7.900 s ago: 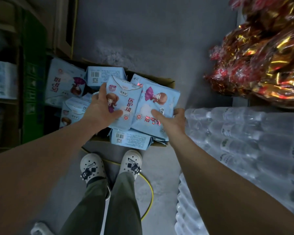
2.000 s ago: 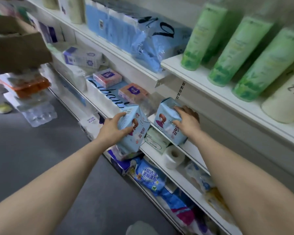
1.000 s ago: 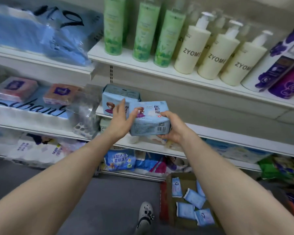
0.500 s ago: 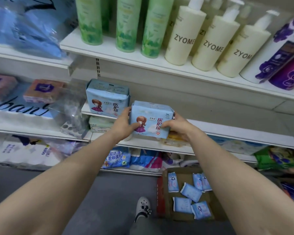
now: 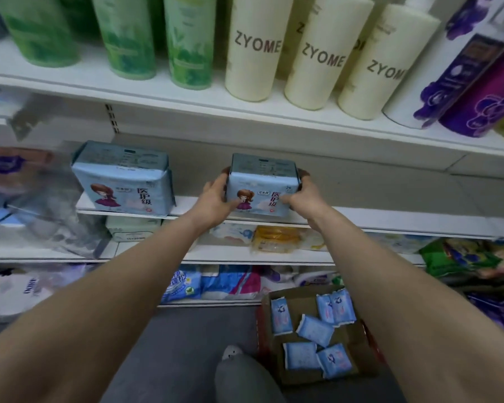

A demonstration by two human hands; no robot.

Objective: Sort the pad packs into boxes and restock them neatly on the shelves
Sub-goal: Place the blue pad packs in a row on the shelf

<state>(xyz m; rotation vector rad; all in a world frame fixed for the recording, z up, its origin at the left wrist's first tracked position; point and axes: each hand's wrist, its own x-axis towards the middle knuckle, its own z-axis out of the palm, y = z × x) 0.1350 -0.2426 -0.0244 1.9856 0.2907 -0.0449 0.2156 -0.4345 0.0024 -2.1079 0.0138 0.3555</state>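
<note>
Pad pack [image 5: 262, 189] upright at the centre of my view, pale blue with a cartoon girl on its front, held between both my hands on the middle shelf [image 5: 390, 221]. My left hand [image 5: 214, 200] grips its left side, fingers [image 5: 225, 171] curled round towards the back edge and the thumb lying across the lower front. My right hand [image 5: 303, 196] grips the right side the same way, its fingers wrapping behind the pack and the thumb on the front near the printed characters. The pack's bottom edge sits at the shelf's front lip; whether it fully rests there or I carry part of its weight I cannot tell.

At nine o'clock from it, well apart on the same shelf, stands a second pad pack [image 5: 122, 181] of the same design, upright and facing me. Farther towards nine o'clock the goods are blurred.

At twelve o'clock, on the upper shelf [image 5: 186, 96], stand green bottles [image 5: 128, 36], then cream bottles marked ZYOME [image 5: 256, 48], and at two o'clock purple-flowered bottles [image 5: 463, 71] leaning left.

At six o'clock, one shelf down, lies a yellow packet [image 5: 277, 239], and below that bright blue wrapped packs [image 5: 184, 286]. At five o'clock on the floor sits an open cardboard box [image 5: 266, 344] with several small blue sachets [image 5: 314, 330] scattered flat inside it. Beside the box, my shoe [image 5: 232, 351] shows above my grey trouser leg.
</note>
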